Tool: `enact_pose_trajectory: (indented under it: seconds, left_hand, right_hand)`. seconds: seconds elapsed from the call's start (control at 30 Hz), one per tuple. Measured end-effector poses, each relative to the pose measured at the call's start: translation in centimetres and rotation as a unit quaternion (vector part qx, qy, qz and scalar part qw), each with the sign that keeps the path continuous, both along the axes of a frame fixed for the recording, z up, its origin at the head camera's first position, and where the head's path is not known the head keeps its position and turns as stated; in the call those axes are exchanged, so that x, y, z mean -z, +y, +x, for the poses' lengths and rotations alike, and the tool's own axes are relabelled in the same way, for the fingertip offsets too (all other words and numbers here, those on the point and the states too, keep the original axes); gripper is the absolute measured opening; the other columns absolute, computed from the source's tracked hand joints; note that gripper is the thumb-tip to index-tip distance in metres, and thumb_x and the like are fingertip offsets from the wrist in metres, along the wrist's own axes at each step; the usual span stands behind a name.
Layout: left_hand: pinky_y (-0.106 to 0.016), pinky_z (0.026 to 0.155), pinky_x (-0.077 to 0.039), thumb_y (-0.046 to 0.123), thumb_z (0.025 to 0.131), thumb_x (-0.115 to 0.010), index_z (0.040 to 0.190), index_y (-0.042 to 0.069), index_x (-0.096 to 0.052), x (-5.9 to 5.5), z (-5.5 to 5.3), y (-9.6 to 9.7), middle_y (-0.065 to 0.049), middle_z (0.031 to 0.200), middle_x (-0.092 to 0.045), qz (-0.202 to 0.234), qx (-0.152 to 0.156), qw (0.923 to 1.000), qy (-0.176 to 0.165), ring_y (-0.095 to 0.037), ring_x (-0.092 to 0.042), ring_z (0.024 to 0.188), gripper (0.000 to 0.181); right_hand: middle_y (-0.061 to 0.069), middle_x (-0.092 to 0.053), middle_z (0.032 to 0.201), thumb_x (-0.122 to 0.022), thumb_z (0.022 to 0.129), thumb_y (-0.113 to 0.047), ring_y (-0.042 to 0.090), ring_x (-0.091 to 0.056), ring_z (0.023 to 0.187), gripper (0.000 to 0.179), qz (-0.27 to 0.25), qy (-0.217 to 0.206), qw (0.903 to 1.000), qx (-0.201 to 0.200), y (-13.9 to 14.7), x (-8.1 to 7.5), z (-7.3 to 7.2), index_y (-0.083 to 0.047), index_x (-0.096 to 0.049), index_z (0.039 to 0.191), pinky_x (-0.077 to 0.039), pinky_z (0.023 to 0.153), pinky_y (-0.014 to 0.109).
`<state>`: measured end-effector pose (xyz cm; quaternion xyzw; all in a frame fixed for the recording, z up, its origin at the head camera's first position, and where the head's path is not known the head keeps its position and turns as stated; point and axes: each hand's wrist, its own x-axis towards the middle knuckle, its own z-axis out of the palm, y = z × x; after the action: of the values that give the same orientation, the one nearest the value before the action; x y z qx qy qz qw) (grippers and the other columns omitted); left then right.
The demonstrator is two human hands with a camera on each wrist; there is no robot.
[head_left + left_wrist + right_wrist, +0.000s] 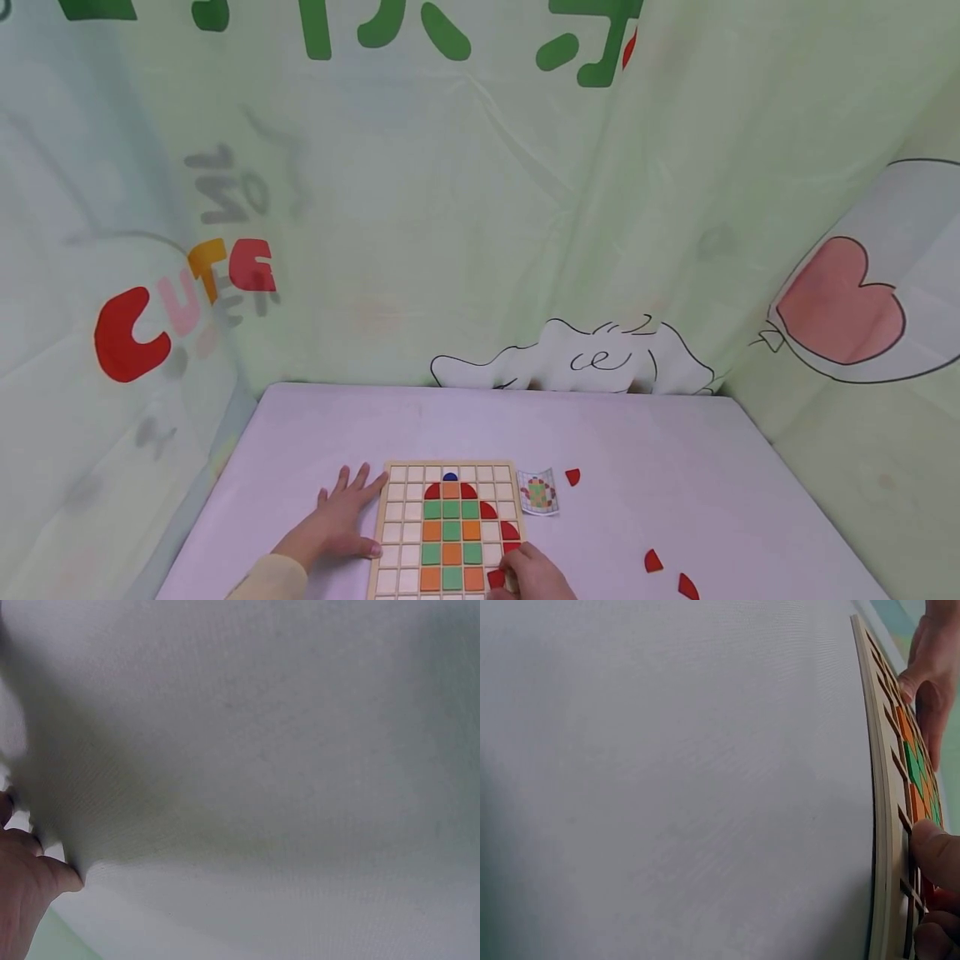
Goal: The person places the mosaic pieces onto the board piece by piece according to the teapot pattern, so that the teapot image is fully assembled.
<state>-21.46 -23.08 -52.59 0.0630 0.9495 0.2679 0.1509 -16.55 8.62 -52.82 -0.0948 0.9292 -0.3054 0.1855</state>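
A wooden grid board lies on the table, filled in part with green and orange squares, red quarter-circle pieces and a blue half-circle at the top. My left hand is spread at the board's left side, fingertip and thumb at its edge. Over the lower right cells, my right hand pinches a red piece between thumb and fingers, partly covering it. The right wrist view shows the right thumb low over the cells, with the left hand at the far side.
A small printed pattern card lies beside the board's right edge. Loose red quarter-circles lie further right: one near the card, two others closer to the front. Printed curtains stand behind the table.
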Motion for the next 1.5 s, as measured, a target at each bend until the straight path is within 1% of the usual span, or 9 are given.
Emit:
enact_pose_trajectory:
  seconds: [0.07, 0.17, 0.47, 0.73, 0.93, 1.17, 1.5]
  left_hand:
    - [-0.083, 0.113, -0.01, 0.029, 0.064, -0.096, 0.157, 0.01, -0.04, 0.07, 0.02, -0.1, -0.03, 0.166, -0.023, 0.003, 0.001, 1.0, 0.003, -0.059, -0.007, 0.152, 0.11]
    - [-0.084, 0.112, -0.01, 0.029, 0.063, -0.096, 0.156, 0.009, -0.04, 0.15, 0.07, -0.2, -0.031, 0.166, -0.023, 0.006, 0.002, 1.0, 0.006, -0.06, -0.007, 0.152, 0.11]
    - [-0.083, 0.113, -0.01, 0.028, 0.064, -0.096, 0.157, 0.009, -0.04, 0.16, 0.08, -0.11, -0.03, 0.166, -0.023, 0.0, 0.0, 1.0, 0.002, -0.06, -0.007, 0.152, 0.11]
    - [-0.083, 0.113, -0.009, 0.028, 0.064, -0.096, 0.156, 0.009, -0.04, 0.11, 0.04, -0.04, -0.03, 0.166, -0.022, 0.003, -0.001, 1.0, 0.0, -0.06, -0.006, 0.152, 0.11]
    - [-0.083, 0.113, -0.009, 0.028, 0.064, -0.096, 0.156, 0.008, -0.04, -0.15, 0.08, 0.04, -0.03, 0.166, -0.022, 0.005, 0.002, 1.0, 0.0, -0.06, -0.006, 0.152, 0.11]
    - [-0.082, 0.114, -0.008, 0.027, 0.065, -0.095, 0.157, 0.009, -0.039, -0.47, 0.11, 0.16, -0.03, 0.166, -0.022, 0.0, -0.001, 1.0, -0.002, -0.059, -0.005, 0.152, 0.109]
    - [-0.083, 0.113, -0.009, 0.028, 0.065, -0.096, 0.157, 0.009, -0.039, -0.35, 0.12, 0.21, -0.03, 0.166, -0.022, -0.002, 0.0, 1.0, -0.001, -0.059, -0.006, 0.153, 0.11]
  right_hand:
    - [-0.001, -0.053, 0.093, -0.082, 0.085, -0.033, 0.015, -0.051, 0.086, 0.036, -0.002, -0.005, 0.9999, 0.01, -0.2, -0.01, -0.02, -0.005, -0.068, 0.103, -0.052, 0.068, 0.028]
    - [0.0, -0.053, 0.093, -0.082, 0.086, -0.031, 0.016, -0.051, 0.085, 0.034, -0.003, 0.0, 0.9999, 0.013, -0.38, -0.01, -0.03, -0.004, -0.068, 0.102, -0.049, 0.066, 0.027]
    - [-0.001, -0.054, 0.091, -0.08, 0.088, -0.03, 0.015, -0.051, 0.082, 0.032, -0.011, 0.02, 0.9997, -0.002, -0.34, -0.12, -0.1, -0.003, -0.068, 0.099, -0.046, 0.065, 0.025]
    - [0.001, -0.055, 0.094, -0.082, 0.086, -0.026, 0.017, -0.052, 0.086, 0.033, -0.024, -0.007, 0.9995, 0.017, -0.51, -0.15, -0.06, -0.002, -0.068, 0.103, -0.05, 0.066, 0.027]
    - [0.0, -0.056, 0.093, -0.078, 0.089, -0.022, 0.016, -0.053, 0.084, 0.028, -0.02, 0.004, 0.9997, 0.013, 0.02, -0.25, -0.05, 0.0, -0.07, 0.105, -0.051, 0.068, 0.027]
    - [-0.003, -0.055, 0.084, -0.076, 0.091, -0.016, 0.011, -0.051, 0.076, 0.014, -0.001, 0.025, 0.9995, 0.018, 0.28, -0.19, 0.13, -0.004, -0.072, 0.097, -0.048, 0.065, 0.024]
    - [-0.004, -0.055, 0.083, -0.076, 0.091, -0.018, 0.01, -0.05, 0.075, 0.013, 0.016, 0.032, 0.9993, 0.013, -0.04, -0.2, -0.02, -0.006, -0.072, 0.094, -0.046, 0.063, 0.024]
